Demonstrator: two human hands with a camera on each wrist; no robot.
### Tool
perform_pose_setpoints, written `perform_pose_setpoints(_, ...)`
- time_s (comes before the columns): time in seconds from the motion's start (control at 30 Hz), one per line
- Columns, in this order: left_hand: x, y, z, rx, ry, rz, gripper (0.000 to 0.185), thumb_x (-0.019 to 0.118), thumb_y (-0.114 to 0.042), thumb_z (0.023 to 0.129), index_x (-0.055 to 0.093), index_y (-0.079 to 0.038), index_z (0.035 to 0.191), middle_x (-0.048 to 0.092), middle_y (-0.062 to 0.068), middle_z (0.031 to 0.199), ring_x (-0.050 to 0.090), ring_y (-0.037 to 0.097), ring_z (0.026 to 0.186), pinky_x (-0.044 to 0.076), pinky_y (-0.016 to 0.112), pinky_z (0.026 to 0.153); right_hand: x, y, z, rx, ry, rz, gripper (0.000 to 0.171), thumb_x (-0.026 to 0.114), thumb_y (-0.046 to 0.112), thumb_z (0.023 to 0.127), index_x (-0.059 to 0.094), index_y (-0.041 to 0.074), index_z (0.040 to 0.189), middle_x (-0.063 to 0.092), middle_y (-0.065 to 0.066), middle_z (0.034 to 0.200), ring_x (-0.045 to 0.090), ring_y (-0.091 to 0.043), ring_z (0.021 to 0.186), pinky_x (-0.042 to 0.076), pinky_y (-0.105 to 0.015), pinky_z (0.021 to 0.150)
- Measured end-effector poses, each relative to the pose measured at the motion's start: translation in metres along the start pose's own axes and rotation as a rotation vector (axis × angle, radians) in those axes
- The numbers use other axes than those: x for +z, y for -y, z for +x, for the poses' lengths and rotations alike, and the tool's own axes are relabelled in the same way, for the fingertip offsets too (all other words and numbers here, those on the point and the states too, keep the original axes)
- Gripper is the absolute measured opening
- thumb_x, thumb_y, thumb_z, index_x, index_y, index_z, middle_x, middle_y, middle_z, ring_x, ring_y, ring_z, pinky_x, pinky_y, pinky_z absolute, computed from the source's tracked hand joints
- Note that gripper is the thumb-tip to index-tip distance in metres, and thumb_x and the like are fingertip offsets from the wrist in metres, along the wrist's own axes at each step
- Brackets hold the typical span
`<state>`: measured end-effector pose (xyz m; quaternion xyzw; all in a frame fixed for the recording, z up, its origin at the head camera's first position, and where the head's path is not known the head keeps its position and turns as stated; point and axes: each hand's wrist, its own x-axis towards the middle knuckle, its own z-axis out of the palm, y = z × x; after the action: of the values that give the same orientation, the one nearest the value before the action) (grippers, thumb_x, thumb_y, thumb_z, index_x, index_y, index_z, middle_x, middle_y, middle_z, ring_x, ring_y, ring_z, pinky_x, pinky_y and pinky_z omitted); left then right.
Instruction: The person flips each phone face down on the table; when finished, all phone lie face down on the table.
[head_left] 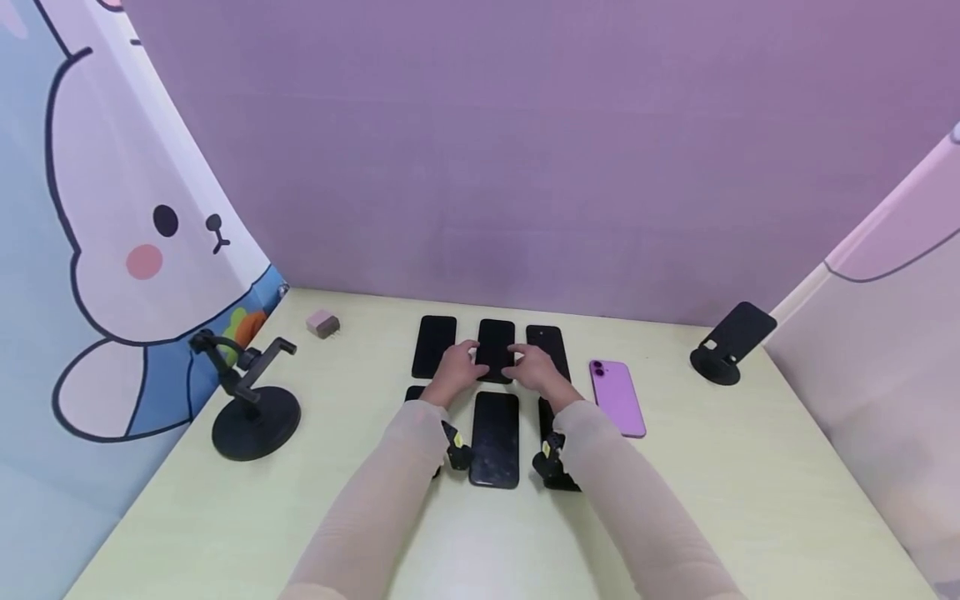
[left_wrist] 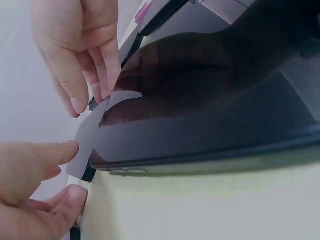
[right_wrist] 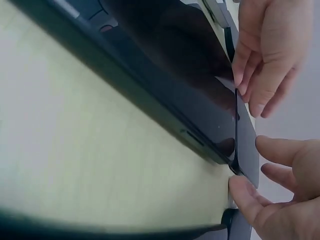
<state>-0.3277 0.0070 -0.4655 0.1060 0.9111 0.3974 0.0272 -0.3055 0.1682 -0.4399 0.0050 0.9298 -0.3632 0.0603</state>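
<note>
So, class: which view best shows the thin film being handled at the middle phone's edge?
The left wrist view: the film shows grey, lifting off the phone. The right wrist view shows it edge-on. In the head view, the hands hide it.

Two front-row phones [head_left: 415,393] mostly hidden under the forearms (only corners showing).
</note>
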Motion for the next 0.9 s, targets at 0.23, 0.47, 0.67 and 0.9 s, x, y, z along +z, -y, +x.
perform_pose_setpoints(0.23,0.003,0.003,0.001,-0.009,0.016,0.021,0.047,0.071,-0.009,0.087,0.059,0.000,0.132,0.066,0.016,0.102,0.061,0.026,0.090,0.051,0.038,0.078,0.006,-0.002,0.003,0.033,-0.014,0.039,0.048,0.070,0.007,0.088,0.057,0.000,0.134,0.064,-0.022,0.115,0.063,-0.029,0.101,0.051,-0.040,0.083)
perform_pose_setpoints(0.47,0.003,0.004,0.001,0.035,-0.001,0.051,0.038,0.072,-0.006,0.085,0.065,0.002,0.122,0.067,0.017,0.108,0.063,0.028,0.099,0.051,0.038,0.084,0.009,0.001,0.006,0.036,-0.035,-0.003,0.046,0.070,0.003,0.086,0.060,-0.001,0.130,0.065,-0.021,0.113,0.063,-0.029,0.096,0.051,-0.038,0.081)
perform_pose_setpoints(0.67,0.003,0.005,-0.001,0.033,-0.016,0.033,0.035,0.072,-0.007,0.086,0.067,0.003,0.119,0.067,0.017,0.114,0.063,0.028,0.105,0.050,0.036,0.088,0.013,0.003,0.008,0.056,-0.048,-0.011,0.046,0.069,0.003,0.085,0.061,0.001,0.130,0.059,-0.021,0.126,0.056,-0.033,0.112,0.048,-0.040,0.087)
perform_pose_setpoints(0.9,0.004,0.004,-0.001,0.017,-0.014,0.017,0.034,0.070,-0.008,0.087,0.067,0.003,0.119,0.067,0.016,0.113,0.062,0.028,0.106,0.049,0.037,0.089,0.009,-0.001,0.006,0.072,-0.045,0.198,0.046,0.067,-0.002,0.085,0.060,0.000,0.130,0.059,-0.023,0.122,0.059,-0.032,0.105,0.050,-0.039,0.082)
